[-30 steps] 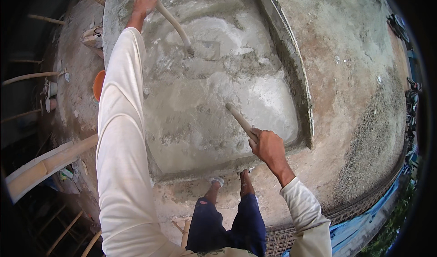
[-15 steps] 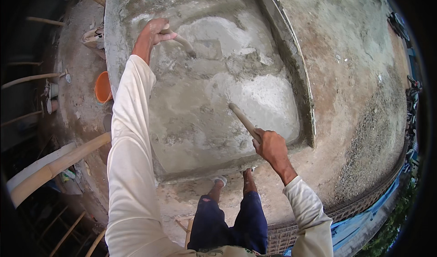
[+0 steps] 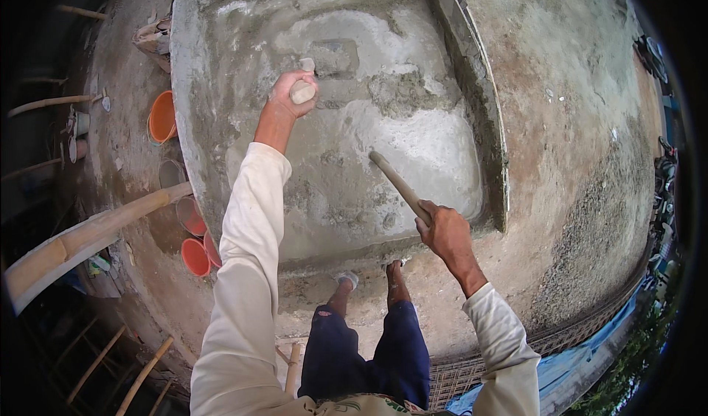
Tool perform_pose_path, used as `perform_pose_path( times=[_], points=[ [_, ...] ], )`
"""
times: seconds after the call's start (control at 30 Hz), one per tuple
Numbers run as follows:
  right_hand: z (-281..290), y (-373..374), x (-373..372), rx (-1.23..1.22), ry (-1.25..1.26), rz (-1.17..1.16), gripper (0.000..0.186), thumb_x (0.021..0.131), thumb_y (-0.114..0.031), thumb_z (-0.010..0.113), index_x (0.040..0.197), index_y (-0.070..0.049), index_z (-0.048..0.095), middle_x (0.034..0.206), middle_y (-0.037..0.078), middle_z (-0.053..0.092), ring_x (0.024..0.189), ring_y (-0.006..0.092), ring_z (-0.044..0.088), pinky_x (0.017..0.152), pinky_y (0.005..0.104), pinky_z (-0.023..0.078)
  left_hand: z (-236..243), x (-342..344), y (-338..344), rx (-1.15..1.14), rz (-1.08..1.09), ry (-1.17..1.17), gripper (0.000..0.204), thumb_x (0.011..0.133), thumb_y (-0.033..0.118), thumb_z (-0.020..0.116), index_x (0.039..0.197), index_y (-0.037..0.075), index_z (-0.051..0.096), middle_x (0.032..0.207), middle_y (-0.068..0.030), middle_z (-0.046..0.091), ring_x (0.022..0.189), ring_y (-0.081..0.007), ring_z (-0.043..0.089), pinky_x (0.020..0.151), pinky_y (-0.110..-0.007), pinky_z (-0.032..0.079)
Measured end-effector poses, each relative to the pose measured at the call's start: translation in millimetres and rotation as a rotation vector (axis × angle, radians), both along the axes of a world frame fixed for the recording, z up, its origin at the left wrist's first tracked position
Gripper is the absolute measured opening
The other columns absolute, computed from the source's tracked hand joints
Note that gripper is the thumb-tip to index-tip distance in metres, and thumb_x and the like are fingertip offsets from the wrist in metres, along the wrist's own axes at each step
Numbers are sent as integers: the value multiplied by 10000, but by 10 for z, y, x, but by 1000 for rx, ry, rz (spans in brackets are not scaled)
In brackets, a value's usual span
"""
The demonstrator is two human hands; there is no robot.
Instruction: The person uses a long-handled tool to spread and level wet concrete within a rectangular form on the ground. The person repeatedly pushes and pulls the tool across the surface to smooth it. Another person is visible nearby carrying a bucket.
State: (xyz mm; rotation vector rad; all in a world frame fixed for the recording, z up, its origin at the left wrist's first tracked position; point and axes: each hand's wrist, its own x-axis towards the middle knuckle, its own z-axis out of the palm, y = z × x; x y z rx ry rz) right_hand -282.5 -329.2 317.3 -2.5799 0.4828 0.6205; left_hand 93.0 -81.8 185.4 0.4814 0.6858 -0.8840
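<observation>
My left hand (image 3: 293, 93) is closed round a stout wooden handle (image 3: 302, 91), its blunt end facing up. Just beyond it, a squarish outline (image 3: 332, 58) shows in the wet grey cement mix (image 3: 310, 172); I cannot tell whether it is a tool's blade or a print. In my right hand (image 3: 445, 235) is a wooden stick (image 3: 398, 184), slanting up and left over the mix. Its far tip appears blunt, and whether it touches the mix is unclear. Pale watery slurry (image 3: 424, 158) pools beside the stick. Low walls (image 3: 483, 99) edge the mixing bed.
Orange buckets (image 3: 163, 115) and red buckets (image 3: 196, 257) stand left of the bed. A thick bamboo pole (image 3: 96, 228) crosses at the left. Gravel (image 3: 590, 217) lies on the ground at right, with woven bamboo matting (image 3: 575, 335) near the lower right. My feet are at the bed's near edge.
My left hand has moved right and nearer, and the handle in it has swung to point up at me. My right hand and its stick have shifted only slightly. More buckets show at left.
</observation>
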Motion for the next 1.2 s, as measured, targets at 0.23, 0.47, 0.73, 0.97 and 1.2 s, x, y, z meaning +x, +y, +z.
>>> perform_pose_path(
  times=[0.23,0.47,0.73,0.97,1.2],
  points=[
    [7,-75,-247,16,5,-36,413,895,-254,764,1279,-105,723,945,223,751,873,417,732,799,489,591,-26,-1327,832,63,-23,-462,329,1054,208,608,1332,49,533,722,22,511,513,-117,498,479,-331,511],
    [22,7,-212,10,18,-60,415,891,-245,770,1278,-101,727,944,229,749,870,419,731,789,481,587,-1099,-2021,935,427,-51,-326,562,1067,524,567,1423,91,527,700,26,425,511,-111,443,457,-321,462],
    [6,217,-99,-10,-24,-2,381,894,-235,757,1252,-111,723,883,217,736,832,420,731,751,496,595,-2054,-1820,1172,519,-32,-113,429,992,426,724,1207,66,632,703,20,446,549,-122,465,509,-357,466],
    [54,605,62,-6,-7,54,320,911,-226,735,1197,-84,710,869,213,735,817,414,734,753,504,599,-1441,-1100,1617,397,-33,-256,156,964,171,707,1032,89,594,695,13,523,544,-134,518,501,-337,496],
    [82,628,84,-22,52,44,373,902,-224,749,1255,-109,715,912,221,743,849,418,732,777,496,594,-679,-1783,2045,210,1,-451,172,1014,205,664,1118,97,580,697,31,492,528,-106,495,481,-308,477]
  ],
)
